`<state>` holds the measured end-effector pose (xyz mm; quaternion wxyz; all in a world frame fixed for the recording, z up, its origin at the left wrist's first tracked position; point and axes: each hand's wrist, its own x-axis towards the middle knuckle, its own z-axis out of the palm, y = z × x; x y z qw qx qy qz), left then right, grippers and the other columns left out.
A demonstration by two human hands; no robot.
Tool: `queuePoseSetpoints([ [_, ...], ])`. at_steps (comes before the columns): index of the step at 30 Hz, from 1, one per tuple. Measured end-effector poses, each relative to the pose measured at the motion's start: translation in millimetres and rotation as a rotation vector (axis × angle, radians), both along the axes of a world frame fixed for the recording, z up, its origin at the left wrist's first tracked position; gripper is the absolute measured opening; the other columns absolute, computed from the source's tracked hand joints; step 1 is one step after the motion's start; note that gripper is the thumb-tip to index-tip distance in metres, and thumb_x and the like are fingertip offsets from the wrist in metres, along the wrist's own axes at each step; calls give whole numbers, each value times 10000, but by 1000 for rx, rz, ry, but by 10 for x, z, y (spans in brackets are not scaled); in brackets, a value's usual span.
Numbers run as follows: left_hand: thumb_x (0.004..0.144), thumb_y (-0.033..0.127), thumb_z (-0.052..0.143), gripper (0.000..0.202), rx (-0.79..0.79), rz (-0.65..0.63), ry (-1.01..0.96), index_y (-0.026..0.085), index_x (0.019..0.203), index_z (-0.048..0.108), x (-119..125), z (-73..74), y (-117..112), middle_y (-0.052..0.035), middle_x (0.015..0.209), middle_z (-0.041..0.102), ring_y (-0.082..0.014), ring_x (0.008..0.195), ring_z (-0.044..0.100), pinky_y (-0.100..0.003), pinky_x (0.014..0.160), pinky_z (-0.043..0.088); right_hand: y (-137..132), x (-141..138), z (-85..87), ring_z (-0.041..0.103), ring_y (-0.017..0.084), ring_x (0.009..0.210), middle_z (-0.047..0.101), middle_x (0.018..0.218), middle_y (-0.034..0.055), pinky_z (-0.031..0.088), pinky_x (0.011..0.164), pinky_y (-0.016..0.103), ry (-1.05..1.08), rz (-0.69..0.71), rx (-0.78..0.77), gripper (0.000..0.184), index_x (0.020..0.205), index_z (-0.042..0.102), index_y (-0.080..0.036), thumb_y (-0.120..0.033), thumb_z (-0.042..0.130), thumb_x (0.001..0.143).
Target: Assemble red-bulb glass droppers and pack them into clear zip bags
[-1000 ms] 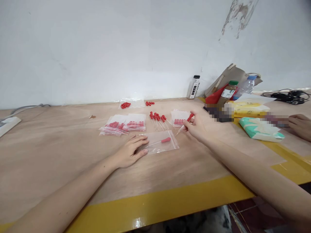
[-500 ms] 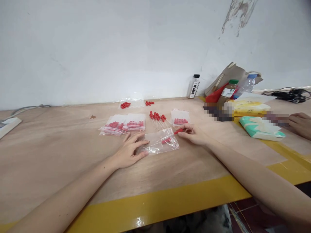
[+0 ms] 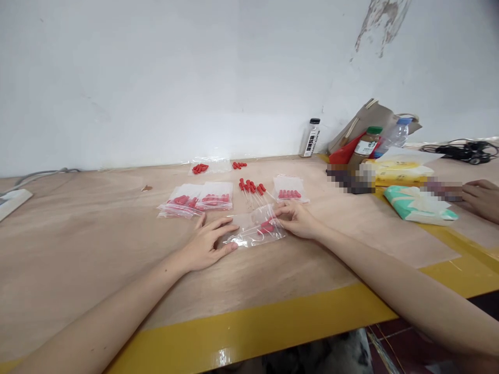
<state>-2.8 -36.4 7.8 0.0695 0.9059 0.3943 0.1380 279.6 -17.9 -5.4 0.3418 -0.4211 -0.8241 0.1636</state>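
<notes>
A clear zip bag (image 3: 255,231) lies on the wooden table (image 3: 97,228) between my hands, with red-bulbed droppers (image 3: 266,227) inside it. My left hand (image 3: 208,241) lies flat, fingers spread, pressing the bag's left end. My right hand (image 3: 295,217) pinches the bag's right, open end, its fingers closed on the plastic. Just behind the bag lie several loose droppers (image 3: 253,190) with red bulbs.
Filled bags of droppers (image 3: 197,200) lie to the left and another bag (image 3: 289,189) to the right. Farther back are small bags (image 3: 208,167). Bottles (image 3: 311,138), a paper bag (image 3: 368,124), tissue packs (image 3: 417,206) and another person's hand (image 3: 483,197) are at the right.
My right hand brought a dropper from the air down to the bag's opening and pushed it inside; it now holds the bag's edge. My left hand stayed on the bag.
</notes>
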Motion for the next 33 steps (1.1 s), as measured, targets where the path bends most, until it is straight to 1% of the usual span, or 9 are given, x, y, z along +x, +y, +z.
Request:
queuePoseSetpoints([
  [6,827,501,427,454,14,-7,-7,266,1210,496,1,4,-6,-73,1319,436,-245,1220,381,-542,1050,103,-3,91,-3,526,168,856,601,899,50,381,796,324,-146,9,44,155,812,690,-224,-266,548,765],
  [9,826,500,426,475,-24,-14,-32,235,1214,501,9,19,-13,-80,1353,393,-241,1246,348,-454,1035,262,106,130,-13,547,149,718,627,760,28,407,684,283,-94,-207,-31,140,758,661,-193,-273,546,742],
  [12,830,487,425,485,-50,-27,-52,219,1230,490,15,17,-11,-75,1363,383,-237,1243,357,-406,1015,324,296,108,21,539,131,618,614,667,6,395,595,246,-95,-413,-81,103,716,605,-176,-263,548,713],
  [14,838,469,423,483,-41,-51,-57,204,1237,482,15,2,-3,-76,1360,391,-233,1249,351,-400,1022,320,441,39,73,557,139,675,623,719,12,400,626,243,-147,-506,-96,92,761,580,-175,-230,552,692],
  [18,855,429,417,458,-3,-104,-53,188,1241,475,9,-36,12,-77,1323,443,-219,1262,333,-411,1039,298,709,-198,182,574,203,846,626,917,83,420,706,286,-217,-626,-209,296,963,524,-161,-191,563,671],
  [23,859,416,420,444,28,-109,-41,206,1248,467,-5,-45,-1,-79,1310,455,-215,1245,357,-422,1037,300,893,-475,261,569,329,896,593,964,212,425,733,409,-241,-697,-336,438,1061,462,-70,-113,565,637],
  [27,860,411,422,425,21,-112,-48,232,1241,477,-6,-45,-8,-67,1305,462,-221,1249,351,-433,1033,303,847,-500,361,557,301,922,543,1046,235,433,737,381,-178,-714,-293,508,1170,336,-51,-96,492,689],
  [31,856,408,429,421,6,-110,-57,230,1233,488,2,-43,-6,-71,1309,456,-224,1244,358,-425,1020,326,633,-249,392,577,206,766,566,891,117,455,690,325,164,-572,-100,511,1212,269,-98,-103,438,729],
  [33,854,408,430,426,2,-109,-59,222,1233,488,6,-37,-6,-75,1305,459,-225,1243,360,-420,1017,331,486,-71,321,559,153,594,536,778,24,469,583,297,396,-487,-129,519,1222,239,-164,-161,441,744],
])
